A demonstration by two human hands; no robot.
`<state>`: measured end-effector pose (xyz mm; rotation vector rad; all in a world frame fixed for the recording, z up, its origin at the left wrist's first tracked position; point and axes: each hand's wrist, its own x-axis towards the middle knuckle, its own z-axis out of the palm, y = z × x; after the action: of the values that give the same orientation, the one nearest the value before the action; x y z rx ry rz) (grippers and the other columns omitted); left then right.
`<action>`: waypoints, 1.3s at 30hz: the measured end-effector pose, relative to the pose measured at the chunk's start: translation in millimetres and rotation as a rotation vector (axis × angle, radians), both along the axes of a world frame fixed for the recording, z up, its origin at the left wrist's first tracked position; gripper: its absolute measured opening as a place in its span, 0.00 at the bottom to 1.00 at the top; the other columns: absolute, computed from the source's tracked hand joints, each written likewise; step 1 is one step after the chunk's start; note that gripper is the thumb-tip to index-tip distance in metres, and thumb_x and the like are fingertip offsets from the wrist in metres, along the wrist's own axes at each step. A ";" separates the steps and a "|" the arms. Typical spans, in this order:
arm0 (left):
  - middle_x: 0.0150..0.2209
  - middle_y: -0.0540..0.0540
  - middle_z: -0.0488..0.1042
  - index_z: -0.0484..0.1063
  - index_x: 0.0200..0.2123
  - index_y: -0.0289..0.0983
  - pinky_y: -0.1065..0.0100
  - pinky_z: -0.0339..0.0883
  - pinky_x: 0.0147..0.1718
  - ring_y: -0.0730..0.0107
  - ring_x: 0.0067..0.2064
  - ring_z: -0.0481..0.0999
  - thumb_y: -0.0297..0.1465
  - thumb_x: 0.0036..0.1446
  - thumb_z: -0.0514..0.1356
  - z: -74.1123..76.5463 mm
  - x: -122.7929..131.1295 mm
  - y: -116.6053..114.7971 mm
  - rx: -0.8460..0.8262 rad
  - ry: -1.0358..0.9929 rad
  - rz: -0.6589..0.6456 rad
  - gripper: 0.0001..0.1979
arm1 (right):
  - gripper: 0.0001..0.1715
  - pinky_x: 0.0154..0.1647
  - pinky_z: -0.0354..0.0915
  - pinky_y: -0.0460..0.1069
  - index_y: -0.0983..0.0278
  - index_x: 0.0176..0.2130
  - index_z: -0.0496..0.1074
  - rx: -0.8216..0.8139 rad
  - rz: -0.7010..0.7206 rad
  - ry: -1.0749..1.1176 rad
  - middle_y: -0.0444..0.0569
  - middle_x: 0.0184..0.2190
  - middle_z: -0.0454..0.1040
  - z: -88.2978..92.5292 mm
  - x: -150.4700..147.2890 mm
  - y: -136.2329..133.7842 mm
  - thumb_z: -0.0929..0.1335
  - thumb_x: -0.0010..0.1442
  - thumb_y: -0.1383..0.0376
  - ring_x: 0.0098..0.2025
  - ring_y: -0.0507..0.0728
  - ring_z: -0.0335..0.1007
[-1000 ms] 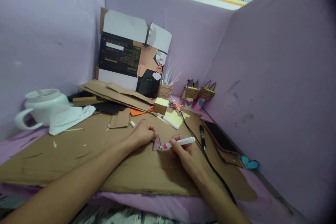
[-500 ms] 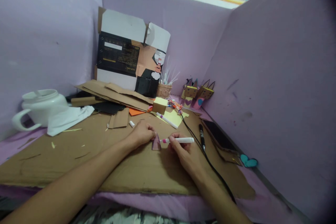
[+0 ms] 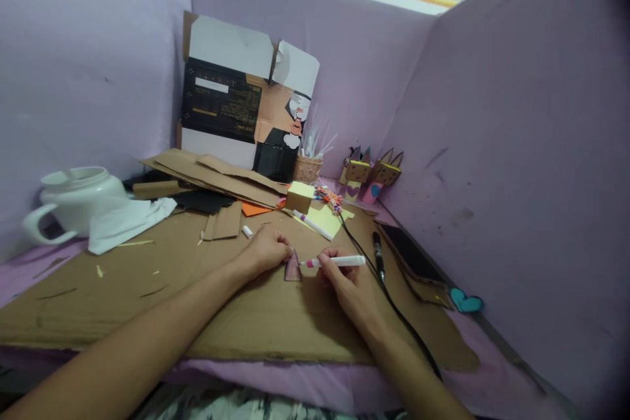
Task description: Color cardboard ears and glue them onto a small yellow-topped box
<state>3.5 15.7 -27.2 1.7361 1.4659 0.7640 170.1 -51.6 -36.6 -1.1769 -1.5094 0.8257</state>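
Observation:
My left hand is closed, its fingertips pinching the upper left edge of a small pointed cardboard piece coloured purple. My right hand grips a white marker with a pink band, held almost level. The marker's tip points left and meets or nearly meets the piece's right edge; I cannot tell if they touch. A white marker cap lies just beyond my left hand. Past both hands, another white marker with a purple band rests on yellow paper.
A big cardboard sheet covers the work surface. A white teapot stands left; cardboard strips lie behind. A black cable, a black pen and a phone lie right. Cardboard figures stand at the back.
The marker and my right hand have shifted very slightly. My left hand and the purple piece stay in place.

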 end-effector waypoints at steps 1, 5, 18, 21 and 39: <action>0.13 0.52 0.65 0.70 0.15 0.33 0.73 0.52 0.18 0.77 0.18 0.59 0.27 0.37 0.56 0.6 0.1 -0.5 0.000 0.000 -0.003 0.06 | 0.15 0.21 0.54 0.44 0.66 0.30 0.68 0.004 0.003 -0.017 0.43 0.18 0.66 -0.7 0.0 0.7 0.64 0.57 0.55 0.21 0.51 0.60; 0.12 0.53 0.64 0.70 0.15 0.33 0.73 0.52 0.17 0.76 0.17 0.59 0.27 0.38 0.56 3.3 0.5 -2.3 -0.006 0.010 0.003 0.05 | 0.14 0.20 0.54 0.44 0.65 0.30 0.69 -0.015 -0.008 -0.075 0.43 0.18 0.67 -4.6 1.1 3.8 0.64 0.56 0.56 0.20 0.51 0.61; 0.13 0.52 0.64 0.72 0.17 0.33 0.74 0.52 0.17 0.77 0.18 0.59 0.27 0.38 0.56 -0.6 -0.7 1.8 -0.001 0.046 -0.009 0.06 | 0.15 0.20 0.54 0.44 0.66 0.28 0.68 -0.025 -0.016 -0.008 0.42 0.17 0.66 -0.3 -0.7 2.3 0.64 0.55 0.56 0.20 0.51 0.60; 0.13 0.52 0.64 0.71 0.16 0.33 0.73 0.51 0.17 0.76 0.18 0.59 0.28 0.38 0.56 -2.2 -1.7 3.0 0.000 0.056 -0.010 0.06 | 0.14 0.20 0.54 0.44 0.65 0.29 0.68 -0.022 -0.010 -0.051 0.42 0.17 0.65 -4.4 0.2 4.0 0.64 0.56 0.57 0.20 0.51 0.60; 0.13 0.52 0.65 0.73 0.18 0.33 0.74 0.50 0.16 0.77 0.17 0.59 0.27 0.37 0.56 0.9 -1.4 0.6 -0.022 0.064 0.002 0.06 | 0.14 0.19 0.53 0.44 0.65 0.27 0.67 -0.017 -0.008 -0.020 0.42 0.16 0.64 1.4 -1.5 -0.8 0.64 0.55 0.57 0.19 0.50 0.58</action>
<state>2.1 16.3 -26.3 1.7572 1.5129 0.6960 168.6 -52.4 -35.3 -1.2062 -1.5157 0.8250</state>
